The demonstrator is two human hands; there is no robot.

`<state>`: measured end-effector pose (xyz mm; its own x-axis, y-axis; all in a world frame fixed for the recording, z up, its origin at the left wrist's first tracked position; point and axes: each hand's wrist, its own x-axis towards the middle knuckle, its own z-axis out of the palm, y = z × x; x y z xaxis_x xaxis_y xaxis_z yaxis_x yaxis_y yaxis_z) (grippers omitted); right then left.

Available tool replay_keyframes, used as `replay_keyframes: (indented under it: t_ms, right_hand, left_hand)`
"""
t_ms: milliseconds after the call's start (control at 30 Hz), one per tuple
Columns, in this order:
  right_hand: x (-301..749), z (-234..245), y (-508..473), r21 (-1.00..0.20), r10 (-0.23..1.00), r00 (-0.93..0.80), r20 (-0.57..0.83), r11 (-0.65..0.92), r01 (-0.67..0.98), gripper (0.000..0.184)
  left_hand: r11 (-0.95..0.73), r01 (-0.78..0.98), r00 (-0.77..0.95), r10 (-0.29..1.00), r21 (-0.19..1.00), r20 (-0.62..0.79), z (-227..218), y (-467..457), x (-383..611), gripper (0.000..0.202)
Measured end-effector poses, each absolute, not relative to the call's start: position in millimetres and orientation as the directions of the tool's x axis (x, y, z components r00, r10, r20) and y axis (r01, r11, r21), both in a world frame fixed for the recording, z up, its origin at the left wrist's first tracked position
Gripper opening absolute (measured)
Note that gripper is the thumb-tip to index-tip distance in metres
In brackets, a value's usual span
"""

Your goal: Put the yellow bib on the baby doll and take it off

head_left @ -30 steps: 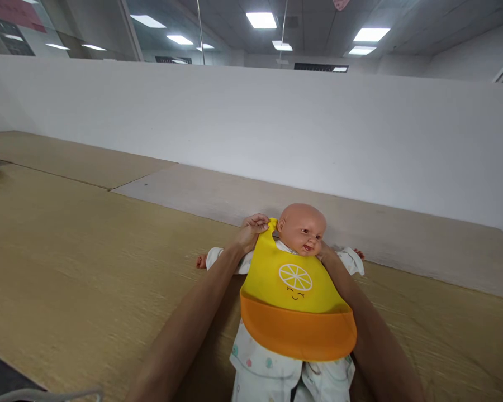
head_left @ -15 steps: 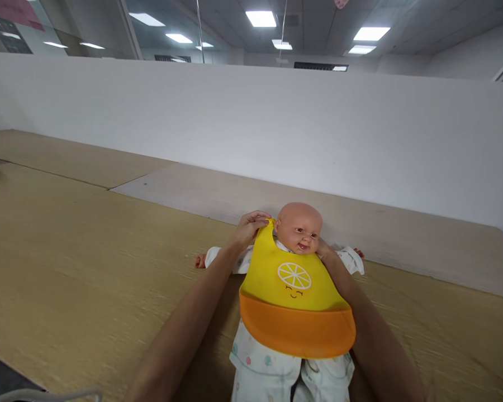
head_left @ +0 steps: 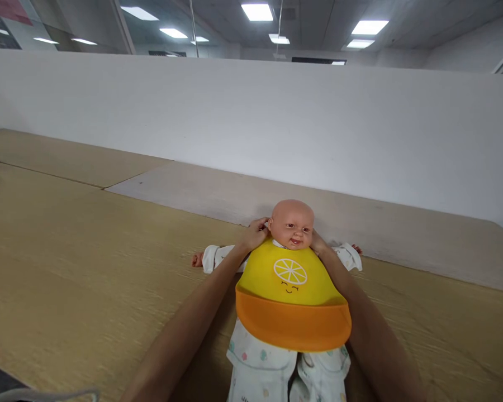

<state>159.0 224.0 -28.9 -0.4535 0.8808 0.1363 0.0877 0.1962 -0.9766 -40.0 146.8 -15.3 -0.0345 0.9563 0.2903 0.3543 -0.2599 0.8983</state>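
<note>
A baby doll [head_left: 292, 223] in white patterned clothes lies on its back on the wooden table [head_left: 88, 251], its head toward the white partition. A yellow and orange bib [head_left: 291, 298] with a lemon face covers its chest. My left hand [head_left: 255, 234] is closed at the left side of the doll's neck, pinching the bib's strap end. At the right side of the neck, my right hand [head_left: 317, 244] is mostly hidden behind the doll's head and the bib. Both my forearms run along the doll's sides.
A white partition wall [head_left: 360, 128] stands right behind the doll's head. A paler board section [head_left: 201, 192] lies along the table's far edge. A thin white cable [head_left: 46, 395] shows at the bottom left corner.
The bib's left strap, raised beside the doll's ear before, now sits lower by the neck. My left hand has come down with it, and the doll's face has turned more upright.
</note>
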Motion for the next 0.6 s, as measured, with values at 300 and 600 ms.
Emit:
replay_keyframes:
  t_ms: [300, 600]
  right_hand:
    - [161, -30, 230, -0.922, 0.869, -0.441, 0.224, 0.336, 0.193, 0.028]
    - [160, -33, 235, -0.842, 0.856, -0.449, 0.257, 0.426, 0.33, 0.027]
  left_hand:
    - [-0.184, 0.456, -0.068, 0.968, 0.871, 0.241, -23, 149, -41, 0.031]
    - [0.027, 0.631, -0.203, 0.97, 0.775, 0.132, -19, 143, -42, 0.026]
